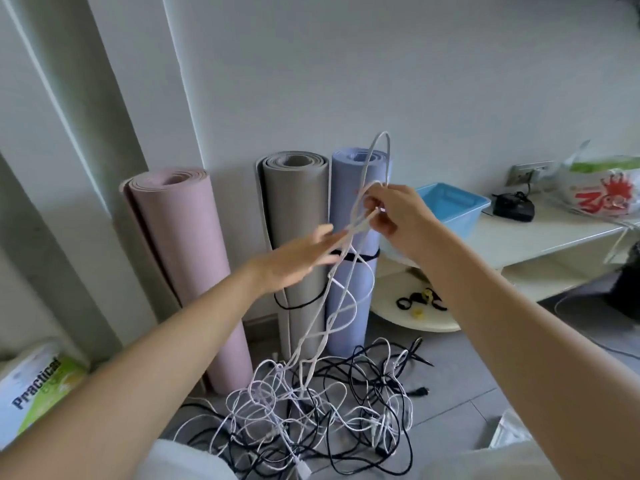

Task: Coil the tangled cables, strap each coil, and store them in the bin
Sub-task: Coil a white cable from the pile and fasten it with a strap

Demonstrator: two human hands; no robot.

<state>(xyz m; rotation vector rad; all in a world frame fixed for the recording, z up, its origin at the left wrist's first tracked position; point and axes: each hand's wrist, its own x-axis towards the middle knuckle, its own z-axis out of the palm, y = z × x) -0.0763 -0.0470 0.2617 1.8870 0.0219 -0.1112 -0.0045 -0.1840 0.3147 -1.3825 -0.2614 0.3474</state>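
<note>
Both arms reach forward from the bottom corners toward the frame's centre. The right hand is raised, fingers pinched on a white cable that loops above it and trails down to the tangled cables on the floor, lower centre. The left hand is flat, fingers straight and touching the cable. A blue bin sits on the counter at right.

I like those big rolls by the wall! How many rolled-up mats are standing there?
3. The pink rolled foam mat stands leftmost, the grey rolled foam mat in the middle, and the lavender-blue rolled foam mat rightmost, touching the grey one. None looks hidden.
</note>
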